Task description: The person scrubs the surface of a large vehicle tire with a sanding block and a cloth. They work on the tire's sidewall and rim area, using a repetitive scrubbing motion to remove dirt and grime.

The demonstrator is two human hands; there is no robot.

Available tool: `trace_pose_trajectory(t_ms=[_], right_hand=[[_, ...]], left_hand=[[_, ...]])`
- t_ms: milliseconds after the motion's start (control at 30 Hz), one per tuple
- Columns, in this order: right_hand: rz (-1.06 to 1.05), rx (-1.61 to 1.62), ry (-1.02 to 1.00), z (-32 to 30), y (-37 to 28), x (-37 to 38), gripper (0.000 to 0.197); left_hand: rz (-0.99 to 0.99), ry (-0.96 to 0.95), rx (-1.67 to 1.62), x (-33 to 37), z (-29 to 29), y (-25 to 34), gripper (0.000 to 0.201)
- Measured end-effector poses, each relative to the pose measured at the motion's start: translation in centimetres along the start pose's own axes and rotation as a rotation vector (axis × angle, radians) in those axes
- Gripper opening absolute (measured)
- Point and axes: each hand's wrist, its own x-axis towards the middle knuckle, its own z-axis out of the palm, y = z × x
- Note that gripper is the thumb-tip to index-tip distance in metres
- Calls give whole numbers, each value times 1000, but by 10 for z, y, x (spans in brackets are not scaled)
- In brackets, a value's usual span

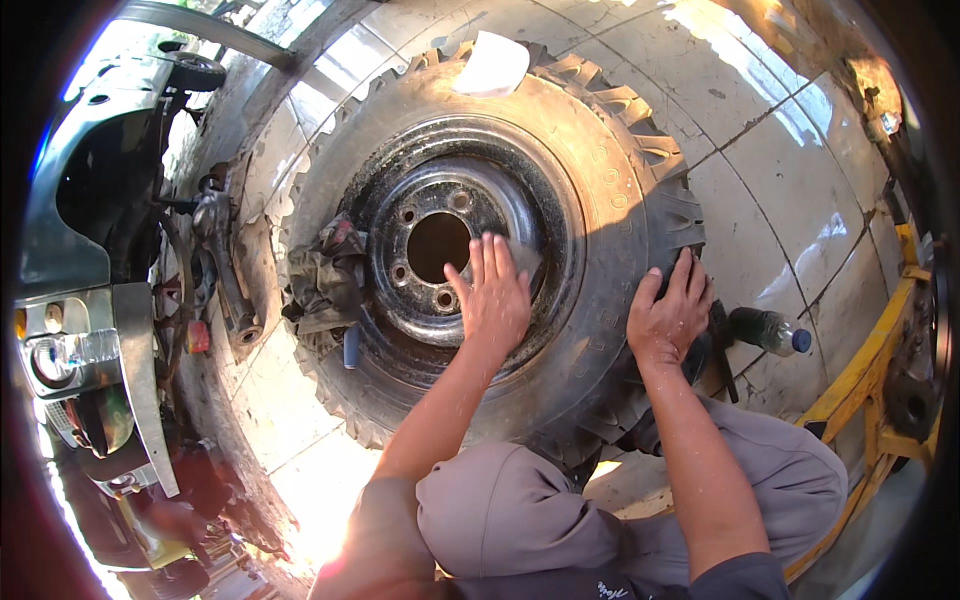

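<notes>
A big chunky-treaded tyre (610, 200) lies flat on the floor, with a black steel rim (470, 190) set inside it. My left hand (492, 300) reaches over the rim beside its round centre hole, fingers stretched out flat. A greyish flat piece (527, 262) shows beside the fingertips; whether they press on it I cannot tell. My right hand (672, 312) rests on the tyre's right edge, thumb and fingers apart, gripping nothing. On the tyre's left side lies a dark crumpled rag (325, 275), and a blue tool handle (351, 346) sticks out below it.
A white sheet (493, 65) lies on the tyre's far edge. Right of the tyre, a dark bottle with a blue cap (770, 330) lies on the tiles (765, 190). A yellow metal frame (860, 380) stands far right. At left are a metal linkage (222, 255) and a vehicle (85, 240).
</notes>
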Motion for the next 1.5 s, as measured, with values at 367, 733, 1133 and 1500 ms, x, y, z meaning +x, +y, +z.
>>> trace_pose_trajectory(t_ms=[367,733,1133,1500], right_hand=[[-17,-3,7,2,-5,-4,58],[3,-18,-11,1,-1,-2,59],[68,13,-54,-3,-8,-3,59],[58,-3,49,4,-1,-2,57]], left_hand=[[-41,168,-5,26,9,3,63],[72,-75,94,-43,10,-37,65],[64,94,-7,1,11,-17,58],[148,123,-122,-45,-5,-41,39]])
